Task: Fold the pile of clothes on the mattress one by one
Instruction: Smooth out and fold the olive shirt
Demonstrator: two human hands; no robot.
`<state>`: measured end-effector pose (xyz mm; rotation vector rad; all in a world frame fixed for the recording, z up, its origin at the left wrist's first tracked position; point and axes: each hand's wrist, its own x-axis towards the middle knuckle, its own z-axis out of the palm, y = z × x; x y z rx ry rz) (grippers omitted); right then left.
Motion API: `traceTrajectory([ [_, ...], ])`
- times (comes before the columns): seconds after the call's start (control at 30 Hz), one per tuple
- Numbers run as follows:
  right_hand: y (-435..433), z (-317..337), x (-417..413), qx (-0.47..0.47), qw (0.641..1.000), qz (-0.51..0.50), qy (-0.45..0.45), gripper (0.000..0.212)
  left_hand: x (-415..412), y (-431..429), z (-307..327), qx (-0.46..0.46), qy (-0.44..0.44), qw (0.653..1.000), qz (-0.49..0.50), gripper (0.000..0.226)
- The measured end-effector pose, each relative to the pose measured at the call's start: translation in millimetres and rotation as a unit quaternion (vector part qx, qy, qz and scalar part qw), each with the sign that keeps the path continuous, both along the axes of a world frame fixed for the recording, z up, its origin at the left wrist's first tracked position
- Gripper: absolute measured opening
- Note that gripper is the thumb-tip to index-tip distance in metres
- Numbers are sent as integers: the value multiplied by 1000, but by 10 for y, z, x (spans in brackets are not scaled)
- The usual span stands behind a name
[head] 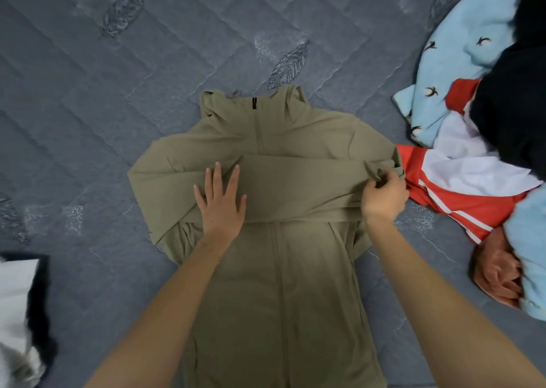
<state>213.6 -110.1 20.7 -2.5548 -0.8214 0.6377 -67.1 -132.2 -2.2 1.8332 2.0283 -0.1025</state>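
An olive-tan zip jacket (pixel 274 284) lies flat on the grey quilted mattress (pixel 88 92), collar away from me. One sleeve is folded straight across its chest. My left hand (pixel 220 201) presses flat with spread fingers on that sleeve near the jacket's left side. At the jacket's right edge my right hand (pixel 384 195) pinches the sleeve's cuff end. The pile of clothes (pixel 478 157) lies to the right.
The pile holds a light blue bird-print fabric (pixel 443 62), a red and white garment (pixel 461 192), a black piece (pixel 517 107) and a brown one (pixel 496 272). White and black cloth (pixel 20 308) lies at the lower left edge.
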Motion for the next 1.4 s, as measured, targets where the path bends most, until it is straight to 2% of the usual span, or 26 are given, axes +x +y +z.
traceTrajectory([
  [0.13, -20, 57, -322, -4, 985, 149, -85, 65, -185, -17, 38, 14, 6, 1000, -21, 62],
  [0.27, -50, 51, -726, -18, 952, 293, -85, 69, -328, 6, 93, 16, 0, 1000, -23, 64],
  [0.47, 200, -25, -987, -17, 933, 358, -28, 72, -578, 220, 69, 29, -60, 997, 26, 65],
  [0.77, 1007, -109, -1112, 15, 940, 340, 19, 81, -526, 835, -99, 63, -136, 986, 73, 63],
  [0.87, 1285, -167, -1079, 4, 948, 317, 28, 88, -497, 1059, -121, 76, -166, 980, 84, 62],
  [1.0, 1574, -259, -1007, -29, 953, 291, 83, 95, -461, 1374, -160, 42, -221, 967, 118, 53],
  [1.07, 1662, -299, -987, -56, 953, 280, 102, 84, -426, 1506, -164, 58, -249, 954, 157, 41],
  [1.13, 1750, -332, -971, -51, 963, 239, 118, 62, -399, 1622, -161, 81, -304, 918, 241, 25],
  [1.2, 1848, -340, -950, -34, 972, 170, 161, 58, -428, 1736, -196, 78, -330, 886, 316, 18],
  [1.27, 1933, -343, -909, -40, 976, 116, 180, 63, -495, 1837, -253, 39, -327, 886, 326, 33],
  [1.3, 1954, -343, -884, -50, 976, 109, 182, 60, -532, 1869, -284, 23, -319, 897, 307, 38],
  [1.4, 1974, -373, -804, -102, 961, 159, 202, 33, -590, 1907, -333, 7, -303, 925, 231, 34],
])
